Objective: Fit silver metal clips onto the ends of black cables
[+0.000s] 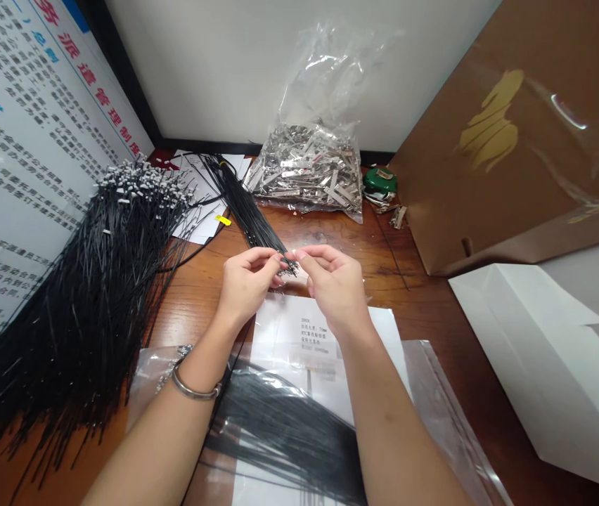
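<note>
My left hand (249, 281) is closed in a pinch on a thin black wire (237, 344), whose length trails down past my wrist. Fingertip to fingertip with it, my right hand (334, 281) pinches a tiny piece at the wire's end, too small to make out. Just behind my fingers lies a tied bundle of black wires (249, 214), its near ends under my fingertips. Below my hands, a printed white sheet (278, 320) rests partly under a clear plastic bag (431, 379) with more black wires (289, 414) inside.
A large pile of black wires with white ends (93, 281) fills the left side. At the back stand a clear bag of metal strips (310, 169) and a green tape measure (380, 180). A brown box (489, 154) and a white box (547, 372) bound the right.
</note>
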Motion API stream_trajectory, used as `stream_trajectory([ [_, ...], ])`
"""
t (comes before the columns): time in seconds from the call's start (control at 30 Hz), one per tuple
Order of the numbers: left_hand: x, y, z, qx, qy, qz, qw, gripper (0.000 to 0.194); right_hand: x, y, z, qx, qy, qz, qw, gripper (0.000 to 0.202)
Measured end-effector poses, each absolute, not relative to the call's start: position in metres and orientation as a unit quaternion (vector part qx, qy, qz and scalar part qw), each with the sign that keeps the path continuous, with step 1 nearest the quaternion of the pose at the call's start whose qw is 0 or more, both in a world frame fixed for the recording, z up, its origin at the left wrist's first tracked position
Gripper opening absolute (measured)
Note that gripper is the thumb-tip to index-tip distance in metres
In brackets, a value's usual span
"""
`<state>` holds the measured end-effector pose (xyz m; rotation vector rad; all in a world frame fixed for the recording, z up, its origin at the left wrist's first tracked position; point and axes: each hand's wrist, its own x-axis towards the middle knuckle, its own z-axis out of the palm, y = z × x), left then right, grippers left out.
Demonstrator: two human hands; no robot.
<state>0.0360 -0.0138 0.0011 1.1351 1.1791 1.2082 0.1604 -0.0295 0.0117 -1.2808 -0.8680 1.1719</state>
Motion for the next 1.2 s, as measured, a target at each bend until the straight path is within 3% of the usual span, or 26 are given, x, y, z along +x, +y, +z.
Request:
stream_trajectory([
  [0.23,0.0344,-0.0151,0.0004,0.492,0.457,0.492,0.554,0.019,0.1663,-0.0272,0.0066,-0.581,-0.401,0.453,0.544,0.019],
  [0.6,0.0330,-0.0132,0.0054,0.426,0.437,0.488,0.624,0.031,0.1682,-0.0291,0.0101,-0.549,-0.416,0.532,0.492,0.029],
  [1.2,0.0344,-0.0130,0.0048,0.432,0.446,0.491,0.612,0.034,0.1615,-0.0294,0.0121,-0.543,-0.382,0.509,0.548,0.024],
])
